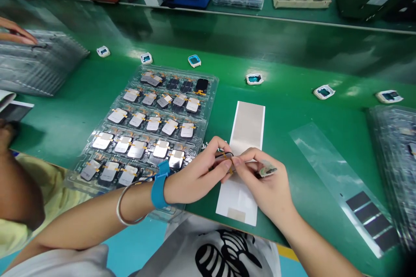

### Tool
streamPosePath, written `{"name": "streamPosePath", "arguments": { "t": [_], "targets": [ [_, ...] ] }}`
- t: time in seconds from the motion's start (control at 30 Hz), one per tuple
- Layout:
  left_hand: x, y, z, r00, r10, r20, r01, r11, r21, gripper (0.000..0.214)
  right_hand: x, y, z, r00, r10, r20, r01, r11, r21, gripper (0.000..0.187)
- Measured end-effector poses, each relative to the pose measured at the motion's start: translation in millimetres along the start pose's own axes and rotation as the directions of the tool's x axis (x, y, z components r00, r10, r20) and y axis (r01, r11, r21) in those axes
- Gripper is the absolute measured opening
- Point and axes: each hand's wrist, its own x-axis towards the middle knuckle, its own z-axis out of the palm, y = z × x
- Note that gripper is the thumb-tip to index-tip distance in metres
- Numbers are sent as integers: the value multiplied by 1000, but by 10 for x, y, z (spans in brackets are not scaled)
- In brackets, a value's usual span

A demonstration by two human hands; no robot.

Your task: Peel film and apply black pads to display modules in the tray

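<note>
My left hand (208,171) is closed on a small screen module (226,156) with orange tape, holding it above a long white backing strip (248,125). My right hand (268,181) is closed too, thumb and fingertip pinching at the module's right edge. A narrow grey-tipped object (268,170) sticks out between the right thumb and fingers; its kind is unclear. To the left of my hands lies a clear plastic tray (208,114) with rows of similar modules, silver backs mostly facing up. My left wrist wears a blue strap (160,186) and a bangle.
White watch cases (254,79) stand spaced along the back of the green bench. At right lie a clear film strip (320,156) with black pieces and stacked trays (394,160). Another person's hand (16,31) touches stacked trays (39,62) at left. A shelf runs behind.
</note>
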Motion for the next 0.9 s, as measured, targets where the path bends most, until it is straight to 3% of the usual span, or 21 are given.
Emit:
{"name": "streamPosePath", "arguments": {
  "t": [0.23, 0.33, 0.4, 0.5, 0.57, 0.67, 0.77, 0.9],
  "targets": [
    [7, -35, -21, 1000, 18, 4, -18, 998, 64, 9, 37, -55, -108, 992, -85, -88, 78, 994, -78, 18],
    [-27, -28, -24, 999, 32, 30, -37, 983, 178, 6, -120, -74, -288, 958, -230, -169, 214, 971, -108, 26],
    [-56, 4, -15, 991, 2, 133, -40, 957, 287, 6, -324, -42, -389, 942, -280, -186, 257, 957, -136, 33],
    [-89, 57, 21, 933, -106, 344, -72, 881, 467, 4, -698, 73, -428, 964, -219, -150, 191, 965, -182, 28],
    [-102, 73, 57, 894, -157, 420, -128, 808, 575, 5, -915, 175, -379, 978, -155, -141, 126, 972, -198, 17],
    [-113, 67, 102, 886, -208, 414, -136, 737, 662, 7, -1121, 313, -262, 965, -107, -241, 68, 984, -168, 9],
    [-126, 50, 121, 887, -271, 374, -64, 730, 681, 8, -1199, 396, -176, 931, -129, -342, 65, 980, -190, 13],
    [-148, 26, 129, 895, -276, 350, -49, 720, 692, 10, -1202, 421, -138, 915, -132, -381, 34, 967, -252, 11]
  ]
}}
